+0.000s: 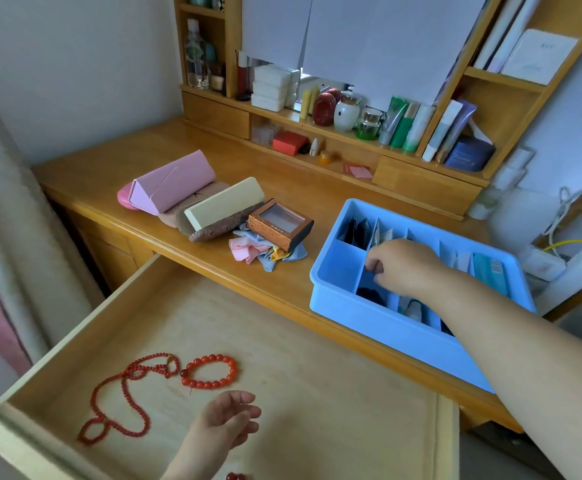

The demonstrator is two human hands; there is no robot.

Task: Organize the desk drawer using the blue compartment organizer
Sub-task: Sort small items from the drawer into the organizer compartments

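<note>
The blue compartment organizer (pixel 379 327) sits on the desk at the right, several of its cells filled with packets and small dark items. My right hand (pixel 400 268) reaches into a middle cell with fingers curled downward; what they hold is hidden. The wooden drawer (pixel 282 358) is pulled open below. On its floor lie a long red bead necklace (pixel 123 400) and a red bead bracelet (pixel 210 372). My left hand (pixel 227 420) hovers over the drawer near the bracelet, fingers relaxed and empty. More red beads (pixel 236 476) peek in at the bottom edge.
On the desk left of the organizer lie a pink folded case (pixel 172 181), a cream box (pixel 223 206), a brown box with a window lid (pixel 279 223) and coloured cloths (pixel 258 252). Shelves behind hold bottles and tubes. Cables and white adapters sit at far right.
</note>
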